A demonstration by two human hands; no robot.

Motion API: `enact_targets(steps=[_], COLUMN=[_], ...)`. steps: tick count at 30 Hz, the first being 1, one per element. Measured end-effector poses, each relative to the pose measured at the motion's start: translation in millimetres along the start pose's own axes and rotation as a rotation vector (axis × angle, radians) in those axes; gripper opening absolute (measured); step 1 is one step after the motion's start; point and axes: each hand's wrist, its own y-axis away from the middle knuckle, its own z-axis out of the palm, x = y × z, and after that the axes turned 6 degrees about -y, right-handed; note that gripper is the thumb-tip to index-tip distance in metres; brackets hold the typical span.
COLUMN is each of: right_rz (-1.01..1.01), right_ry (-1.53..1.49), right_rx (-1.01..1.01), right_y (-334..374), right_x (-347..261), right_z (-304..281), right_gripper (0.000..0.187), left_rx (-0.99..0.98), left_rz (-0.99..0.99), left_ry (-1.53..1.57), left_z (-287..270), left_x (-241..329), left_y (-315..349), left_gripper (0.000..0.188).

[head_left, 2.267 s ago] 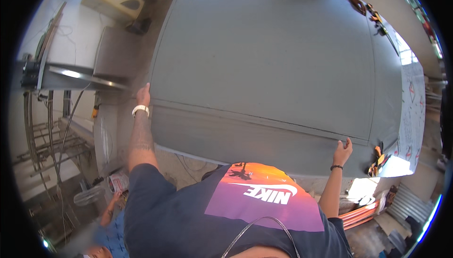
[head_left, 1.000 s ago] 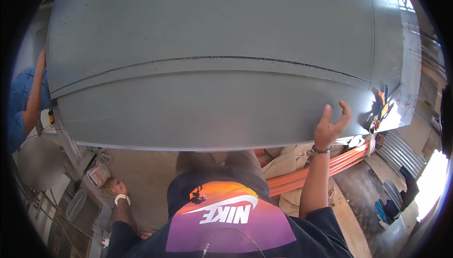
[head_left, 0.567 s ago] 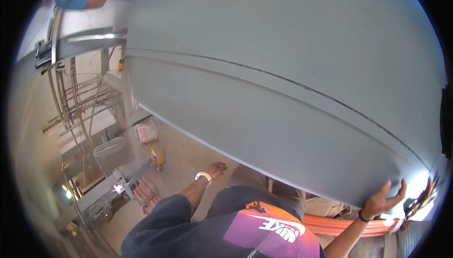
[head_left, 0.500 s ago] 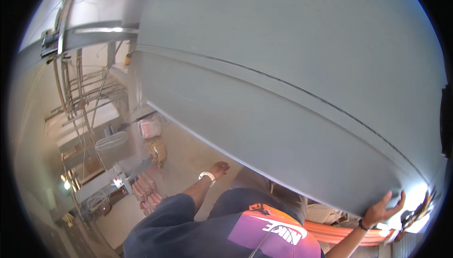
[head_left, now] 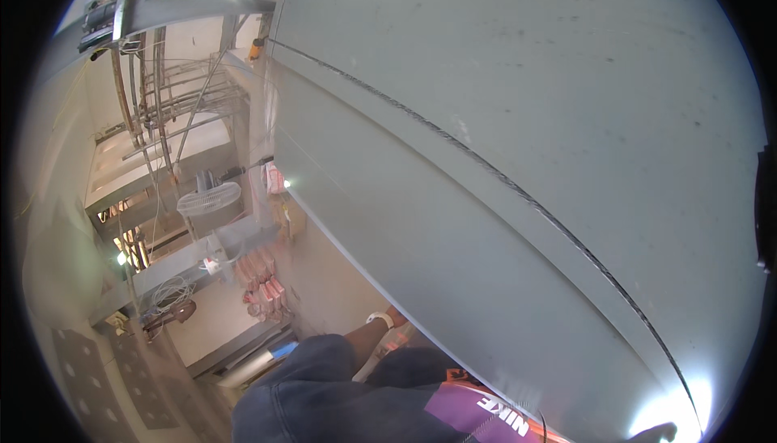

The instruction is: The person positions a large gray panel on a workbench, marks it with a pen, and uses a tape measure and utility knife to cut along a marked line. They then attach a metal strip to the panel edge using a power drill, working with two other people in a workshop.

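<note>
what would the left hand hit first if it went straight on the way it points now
Most likely the grey panel, whose pale edge lies right by the left hand in the picture. Depth is unclear, so it might pass underneath instead.

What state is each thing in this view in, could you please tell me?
Grey panel: specked, with a whitish scuff.
Left hand: partly hidden by the grey panel's edge.
Right hand: mostly out of frame.
Pale cable: coiled.
Fan: spinning or still, unclear.
White wristband: worn.
</note>
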Motion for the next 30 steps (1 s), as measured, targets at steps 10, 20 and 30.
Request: enact_targets(steps=[10, 20, 30], right_rz=[0.138, 0.374, 0.378], right_ry=[-0.001, -0.195, -0.090], right_rx=[-0.052, 0.020, -0.006], right_y=[6, -18, -28], right_x=[31, -49, -57], right_z=[19, 24, 35], right_gripper=[0.046, 0.044, 0.050], left_rx=[0.057, -0.016, 0.854], left_rz=[0.053, -0.094, -0.123], left_ry=[-0.018, 0.064, 0.325], left_z=[-31, -37, -249], left_x=[22, 63, 149], left_y=[-10, 0, 0], left_gripper=[0.040, 0.038, 0.039])
